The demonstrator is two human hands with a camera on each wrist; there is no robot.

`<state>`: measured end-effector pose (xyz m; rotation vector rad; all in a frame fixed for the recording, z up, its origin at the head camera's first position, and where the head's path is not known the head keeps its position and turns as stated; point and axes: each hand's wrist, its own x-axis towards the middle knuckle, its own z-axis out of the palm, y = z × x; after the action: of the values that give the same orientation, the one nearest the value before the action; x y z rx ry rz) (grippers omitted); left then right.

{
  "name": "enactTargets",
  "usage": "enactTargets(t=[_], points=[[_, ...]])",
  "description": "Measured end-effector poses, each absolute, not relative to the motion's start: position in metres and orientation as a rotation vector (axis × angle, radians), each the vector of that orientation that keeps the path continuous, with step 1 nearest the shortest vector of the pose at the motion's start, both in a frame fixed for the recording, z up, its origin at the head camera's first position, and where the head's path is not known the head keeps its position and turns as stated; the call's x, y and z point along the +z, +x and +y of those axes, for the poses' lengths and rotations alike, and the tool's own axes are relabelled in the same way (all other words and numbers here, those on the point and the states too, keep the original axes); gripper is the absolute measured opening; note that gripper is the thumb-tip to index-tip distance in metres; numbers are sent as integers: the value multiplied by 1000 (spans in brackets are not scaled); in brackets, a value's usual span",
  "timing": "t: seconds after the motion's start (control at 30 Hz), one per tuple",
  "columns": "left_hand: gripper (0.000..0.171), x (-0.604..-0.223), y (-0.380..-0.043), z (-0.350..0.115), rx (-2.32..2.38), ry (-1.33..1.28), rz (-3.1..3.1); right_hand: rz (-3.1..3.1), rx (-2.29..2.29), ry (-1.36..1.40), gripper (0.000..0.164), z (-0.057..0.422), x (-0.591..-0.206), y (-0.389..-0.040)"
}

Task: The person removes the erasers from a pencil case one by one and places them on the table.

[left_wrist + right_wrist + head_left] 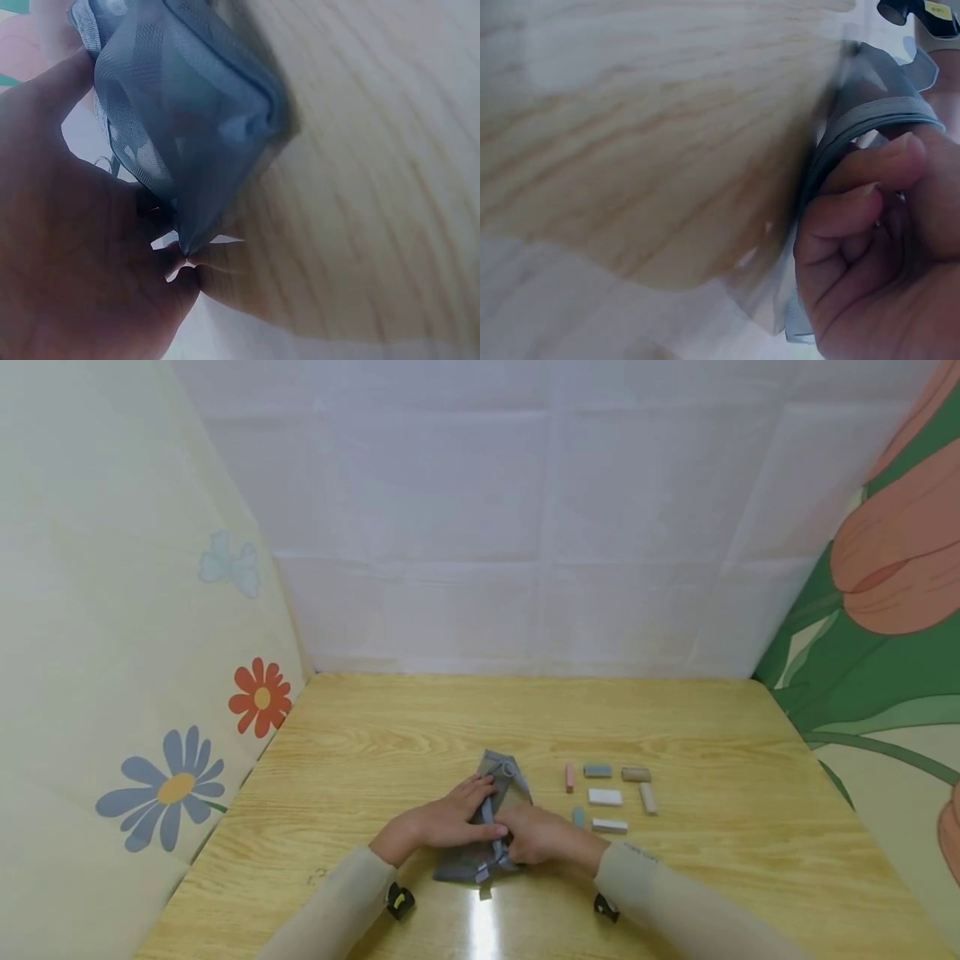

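A grey-blue mesh pouch point(459, 862) with a ribbon-like edge lies near the front middle of the table. My left hand point(450, 818) holds it from the left, fingers over its far part and thumb across the middle. In the left wrist view, the mesh point(187, 112) bulges upward between that thumb and the fingers. At the pouch's right side, my right hand point(536, 835) has its fingers curled against the edge. The right wrist view shows these curled fingers point(840, 225) beside the pouch's banded edge point(885, 111). What the right fingertips pinch is partly hidden.
Several small blocks lie right of the pouch: a pink one point(569, 777), a blue one point(597, 771), a brown one point(636, 773), a tan one point(648, 798), a white one point(605, 797) and others. A white cloth wall point(450, 527) rises behind the wooden table point(360, 727).
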<state>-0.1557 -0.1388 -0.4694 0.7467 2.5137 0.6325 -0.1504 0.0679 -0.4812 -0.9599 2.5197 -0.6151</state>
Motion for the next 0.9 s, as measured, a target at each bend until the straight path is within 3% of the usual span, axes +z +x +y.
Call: enactTargets(t=[0.4, 0.9], points=[[101, -471, -157, -140, 609, 769, 2508, 2585, -625, -1058, 21, 86, -474, -157], [99, -473, -156, -136, 544, 770, 2543, 2765, -499, -919, 15, 107, -454, -163]])
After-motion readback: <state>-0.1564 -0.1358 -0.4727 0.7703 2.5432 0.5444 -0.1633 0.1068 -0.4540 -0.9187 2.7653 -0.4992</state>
